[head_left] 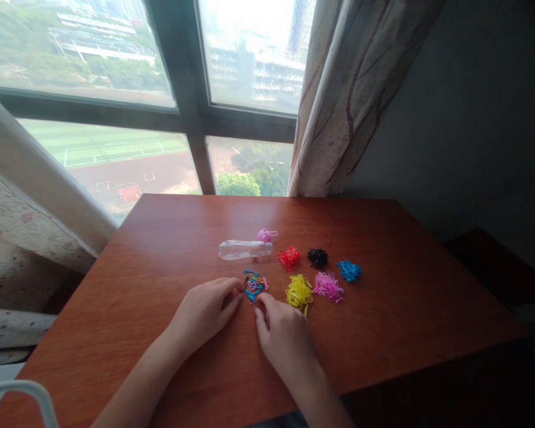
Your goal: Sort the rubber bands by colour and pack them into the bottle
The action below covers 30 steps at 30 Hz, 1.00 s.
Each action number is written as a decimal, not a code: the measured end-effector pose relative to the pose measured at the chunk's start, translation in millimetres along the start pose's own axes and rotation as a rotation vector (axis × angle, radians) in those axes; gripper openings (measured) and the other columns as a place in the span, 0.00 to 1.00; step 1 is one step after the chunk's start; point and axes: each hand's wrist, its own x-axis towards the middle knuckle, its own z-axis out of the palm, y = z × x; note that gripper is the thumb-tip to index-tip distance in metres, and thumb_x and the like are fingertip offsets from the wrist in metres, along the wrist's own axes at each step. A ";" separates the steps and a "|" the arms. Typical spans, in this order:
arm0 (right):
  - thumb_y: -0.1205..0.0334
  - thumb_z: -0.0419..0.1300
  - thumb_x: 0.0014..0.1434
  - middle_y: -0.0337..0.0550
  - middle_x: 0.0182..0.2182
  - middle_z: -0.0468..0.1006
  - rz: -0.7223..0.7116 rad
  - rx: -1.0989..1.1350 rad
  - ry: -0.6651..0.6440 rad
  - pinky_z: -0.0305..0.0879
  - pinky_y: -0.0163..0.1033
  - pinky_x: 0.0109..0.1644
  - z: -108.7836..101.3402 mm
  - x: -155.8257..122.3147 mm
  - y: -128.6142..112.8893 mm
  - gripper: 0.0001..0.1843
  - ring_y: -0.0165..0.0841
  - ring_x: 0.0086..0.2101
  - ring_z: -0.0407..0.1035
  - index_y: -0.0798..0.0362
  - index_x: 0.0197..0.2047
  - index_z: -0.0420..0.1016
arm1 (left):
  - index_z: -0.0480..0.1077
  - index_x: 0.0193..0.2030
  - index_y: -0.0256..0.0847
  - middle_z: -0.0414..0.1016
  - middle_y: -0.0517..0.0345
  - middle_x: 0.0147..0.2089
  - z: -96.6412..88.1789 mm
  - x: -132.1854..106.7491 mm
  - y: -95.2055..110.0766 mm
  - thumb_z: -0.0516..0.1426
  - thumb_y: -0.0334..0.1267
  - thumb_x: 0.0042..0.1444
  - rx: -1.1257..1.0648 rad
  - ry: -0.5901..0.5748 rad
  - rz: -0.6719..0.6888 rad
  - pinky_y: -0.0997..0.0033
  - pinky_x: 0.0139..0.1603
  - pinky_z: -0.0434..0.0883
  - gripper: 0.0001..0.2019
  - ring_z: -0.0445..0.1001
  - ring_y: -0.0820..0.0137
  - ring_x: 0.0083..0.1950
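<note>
A small mixed pile of coloured rubber bands [255, 286], blue, pink, yellow and dark ones, lies on the table between my hands. My left hand [207, 307] reaches its left edge, thumb and index finger close together at a black rubber band [245, 283]. On the near right side of the pile, my right hand [286, 333] rests with curled fingers, its index finger and thumb slightly apart and nothing visible between them. Sorted heaps lie to the right: red bands [289, 258], black bands [318, 257], yellow bands [299, 292], pink bands [329, 286] and blue bands [349, 270].
Beyond the mixed pile a clear bottle [244, 249] lies on its side, with a pink cap [266, 235] by its mouth. The brown table [383, 333] reaches to the window, flanked by curtains [339, 89]. A white curved bar [22, 386] stands at lower left.
</note>
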 end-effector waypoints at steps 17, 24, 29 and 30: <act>0.68 0.57 0.64 0.37 0.26 0.78 -0.015 -0.012 0.139 0.54 0.36 0.31 9.0 0.6 3.2 0.06 0.34 0.28 0.73 0.50 0.35 0.71 | 0.71 0.38 0.44 0.79 0.57 0.38 -6.5 -1.5 5.0 0.51 0.36 0.61 0.026 -0.038 -0.001 0.72 0.37 0.66 0.08 0.76 0.66 0.38; 0.68 0.55 0.64 0.37 0.25 0.77 0.016 0.051 0.157 0.53 0.35 0.31 10.7 1.3 4.8 0.08 0.33 0.27 0.73 0.50 0.34 0.72 | 0.71 0.38 0.44 0.79 0.57 0.38 -5.3 -1.8 5.0 0.51 0.36 0.61 0.023 -0.045 0.016 0.72 0.37 0.66 0.08 0.75 0.67 0.37; 0.65 0.53 0.65 0.36 0.23 0.75 0.015 0.182 0.228 0.55 0.34 0.31 5.9 0.2 3.6 0.10 0.30 0.25 0.70 0.50 0.33 0.73 | 0.70 0.37 0.43 0.78 0.57 0.38 -4.6 -1.5 5.7 0.50 0.36 0.61 0.030 -0.038 0.009 0.72 0.37 0.65 0.08 0.75 0.67 0.37; 0.64 0.53 0.65 0.36 0.23 0.75 0.013 0.200 0.247 0.55 0.34 0.31 3.3 -0.1 4.0 0.10 0.30 0.24 0.69 0.50 0.33 0.73 | 0.70 0.36 0.43 0.78 0.57 0.37 -4.7 -1.5 5.8 0.50 0.36 0.61 0.025 -0.038 0.006 0.72 0.36 0.65 0.08 0.75 0.68 0.37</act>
